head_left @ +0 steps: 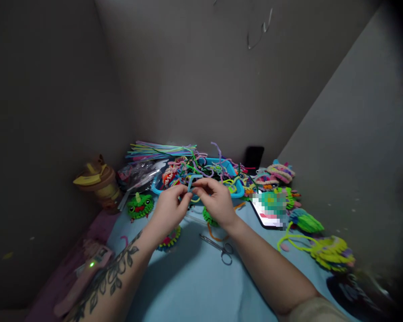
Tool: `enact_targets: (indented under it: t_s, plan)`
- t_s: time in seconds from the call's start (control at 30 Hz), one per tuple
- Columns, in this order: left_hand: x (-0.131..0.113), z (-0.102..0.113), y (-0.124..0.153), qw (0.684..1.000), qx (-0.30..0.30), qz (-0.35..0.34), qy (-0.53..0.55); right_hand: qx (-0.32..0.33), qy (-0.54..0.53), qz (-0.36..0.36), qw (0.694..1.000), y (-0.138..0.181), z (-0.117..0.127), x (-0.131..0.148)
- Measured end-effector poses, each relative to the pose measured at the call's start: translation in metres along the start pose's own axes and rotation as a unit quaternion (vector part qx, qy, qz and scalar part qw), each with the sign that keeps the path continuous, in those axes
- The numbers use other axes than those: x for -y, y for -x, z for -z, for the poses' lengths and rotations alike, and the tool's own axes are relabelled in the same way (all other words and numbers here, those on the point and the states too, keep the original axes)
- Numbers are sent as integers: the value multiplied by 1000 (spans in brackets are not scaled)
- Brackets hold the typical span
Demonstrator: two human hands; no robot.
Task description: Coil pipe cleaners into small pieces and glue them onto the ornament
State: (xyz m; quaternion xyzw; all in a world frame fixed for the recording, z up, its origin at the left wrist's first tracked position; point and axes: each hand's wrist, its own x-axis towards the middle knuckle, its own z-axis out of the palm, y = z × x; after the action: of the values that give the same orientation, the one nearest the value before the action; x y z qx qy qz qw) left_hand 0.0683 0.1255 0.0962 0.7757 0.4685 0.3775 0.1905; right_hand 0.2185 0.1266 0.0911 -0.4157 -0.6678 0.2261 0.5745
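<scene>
Your left hand [171, 206] and right hand [217, 202] pinch one light-blue pipe cleaner [190, 182]

Your hands nearly meet at its lower end, neither clearly nearer; it rises from them, then bends right, before the blue basket [240, 192].

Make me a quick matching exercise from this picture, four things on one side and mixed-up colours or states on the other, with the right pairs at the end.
Things
1. Scissors
2. Light-blue strip
3. Phone right of the blue tray
4. Pink device

Colours or states
A. Showing a small green light
B. Bent, at the fingertips of the left hand and right hand
C. Screen lit up
D. Silver, lying on the blue cloth

Pairs: 1-D, 2-B, 3-C, 4-A
</scene>
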Motion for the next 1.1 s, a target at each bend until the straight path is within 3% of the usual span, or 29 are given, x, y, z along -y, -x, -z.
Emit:
enact_targets:
  t_s: [0.1,0.33,0.63,0.83,0.93,1.1]
  plan:
    - [-1,1,0,1000,-14,4,3,14,-26,-35,999,-2,0,3]
    - [-2,0,-2,1000,30,-2,4,9,-13,-43,999,0,-2,-2]
    - [-9,12,-1,999,51,1,11,25,-100,-90,991,3,-8,-3]
    - [-2,-17,31,987,107,67,101,45,-56,-124,990,43,-3,-12]
    - [1,-34,54,971,158,100,151,85,-111,-160,977,68,4,-16]
    - [4,-41,72,954,205,117,183,81,-91,-187,975,86,16,-18]
